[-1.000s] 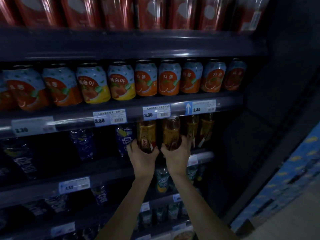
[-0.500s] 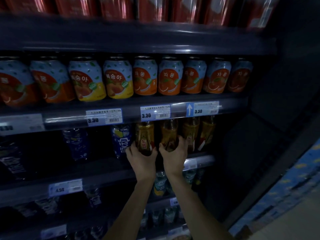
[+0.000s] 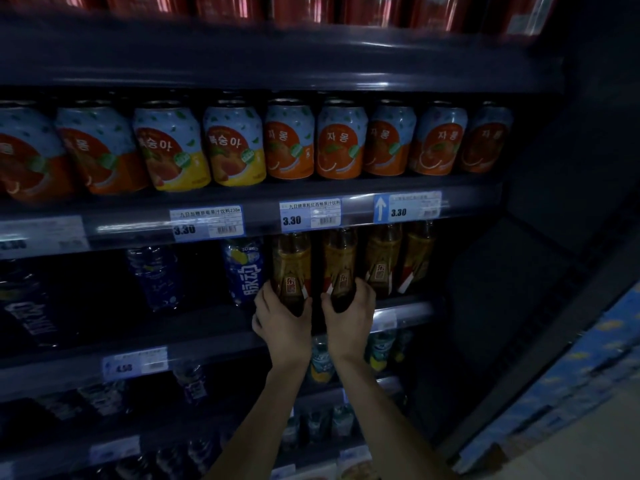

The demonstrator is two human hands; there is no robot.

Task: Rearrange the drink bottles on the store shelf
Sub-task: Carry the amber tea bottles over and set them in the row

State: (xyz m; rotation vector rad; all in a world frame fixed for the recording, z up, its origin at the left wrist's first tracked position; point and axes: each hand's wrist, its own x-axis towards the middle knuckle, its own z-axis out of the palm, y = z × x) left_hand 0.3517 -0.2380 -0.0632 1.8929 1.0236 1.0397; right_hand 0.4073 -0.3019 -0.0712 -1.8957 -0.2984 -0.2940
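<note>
Several amber drink bottles with gold and red labels stand in a row on the dim middle shelf (image 3: 405,311). My left hand (image 3: 282,323) is wrapped around the base of the leftmost amber bottle (image 3: 290,268). My right hand (image 3: 349,317) grips the base of the second amber bottle (image 3: 340,265) beside it. Both bottles stand upright, about a finger's width apart. Two more amber bottles (image 3: 382,261) stand to the right, untouched. A blue-labelled bottle (image 3: 246,268) stands just left of my left hand.
A row of fruit-drink cans (image 3: 289,143) fills the shelf above, with price tags (image 3: 310,214) on its edge. Red cans line the top shelf. Dark blue bottles (image 3: 156,275) stand further left. Lower shelves hold small bottles (image 3: 320,362). The cabinet's dark side wall (image 3: 519,306) is at right.
The view has shifted slightly up and left. Both hands keep their grip on the two amber bottles at the shelf front, sitting a little lower on the bottles than before.
</note>
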